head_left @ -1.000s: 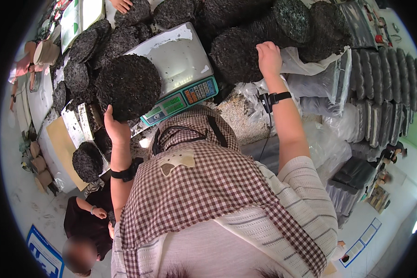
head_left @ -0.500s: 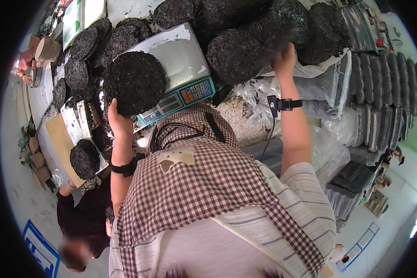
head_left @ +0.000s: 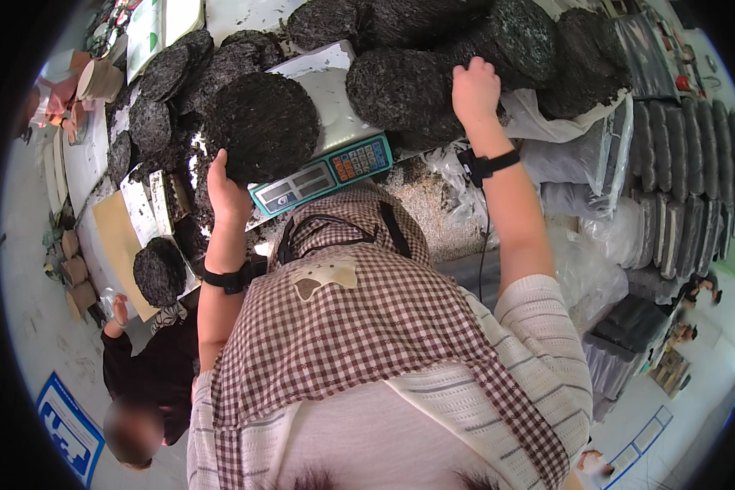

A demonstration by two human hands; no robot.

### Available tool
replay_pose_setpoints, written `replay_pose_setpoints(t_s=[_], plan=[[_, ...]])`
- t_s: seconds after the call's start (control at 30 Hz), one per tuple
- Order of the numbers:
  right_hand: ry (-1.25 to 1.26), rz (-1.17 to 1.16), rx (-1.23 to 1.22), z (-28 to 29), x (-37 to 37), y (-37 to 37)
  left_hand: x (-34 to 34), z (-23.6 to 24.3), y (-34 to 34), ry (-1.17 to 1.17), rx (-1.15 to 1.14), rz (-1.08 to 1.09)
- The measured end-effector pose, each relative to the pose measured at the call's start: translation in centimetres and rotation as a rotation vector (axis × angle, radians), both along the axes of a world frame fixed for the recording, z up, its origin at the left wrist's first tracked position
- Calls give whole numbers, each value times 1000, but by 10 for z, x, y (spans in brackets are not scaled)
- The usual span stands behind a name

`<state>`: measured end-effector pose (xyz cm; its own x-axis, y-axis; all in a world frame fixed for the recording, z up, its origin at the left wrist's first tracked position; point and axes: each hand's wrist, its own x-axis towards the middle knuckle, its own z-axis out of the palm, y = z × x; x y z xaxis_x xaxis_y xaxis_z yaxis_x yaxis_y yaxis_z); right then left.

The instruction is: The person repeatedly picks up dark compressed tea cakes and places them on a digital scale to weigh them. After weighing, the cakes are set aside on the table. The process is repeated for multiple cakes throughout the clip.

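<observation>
My left hand (head_left: 229, 196) grips the near edge of a round, dark dried seaweed cake (head_left: 261, 129), its thumb lying along the rim. The cake is over the left part of the steel pan (head_left: 339, 102) of a digital scale (head_left: 322, 174) with a teal body. To the right, the fingers of my right hand (head_left: 476, 91) are closed at the right edge of another round seaweed cake (head_left: 396, 88); its fingertips are partly hidden. That cake overlaps the pan's right side, with more seaweed beneath it.
More seaweed cakes (head_left: 514, 41) are heaped along the far side. Bagged dark stacks (head_left: 686, 151) and clear plastic (head_left: 588, 269) lie at right. A tan board (head_left: 122, 237) and a loose cake (head_left: 160, 272) lie at left, near a person in black (head_left: 159, 359).
My right hand has shifted left and slightly away, and the cake at its fingers has moved left toward the scale. My left hand keeps hold of its cake. The whole view has shifted slightly.
</observation>
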<state>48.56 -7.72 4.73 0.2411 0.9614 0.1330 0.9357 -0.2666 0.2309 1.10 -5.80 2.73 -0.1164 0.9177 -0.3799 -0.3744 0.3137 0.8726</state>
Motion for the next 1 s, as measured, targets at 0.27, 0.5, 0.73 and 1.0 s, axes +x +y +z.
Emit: replay_pose_setpoints(t_s=[0.27, 0.5, 0.73, 1.0], plan=[[348, 368, -140, -29, -89, -19, 2, -34, 7, 22, 31, -87], [965, 313, 364, 13, -36, -28, -13, 15, -4, -206, -71, 89], [781, 652, 560, 80, -145, -17, -19, 19, -17, -260, -135, 75], [1065, 782, 351, 50, -250, -20, -22, 76, -25, -580, -64, -398]])
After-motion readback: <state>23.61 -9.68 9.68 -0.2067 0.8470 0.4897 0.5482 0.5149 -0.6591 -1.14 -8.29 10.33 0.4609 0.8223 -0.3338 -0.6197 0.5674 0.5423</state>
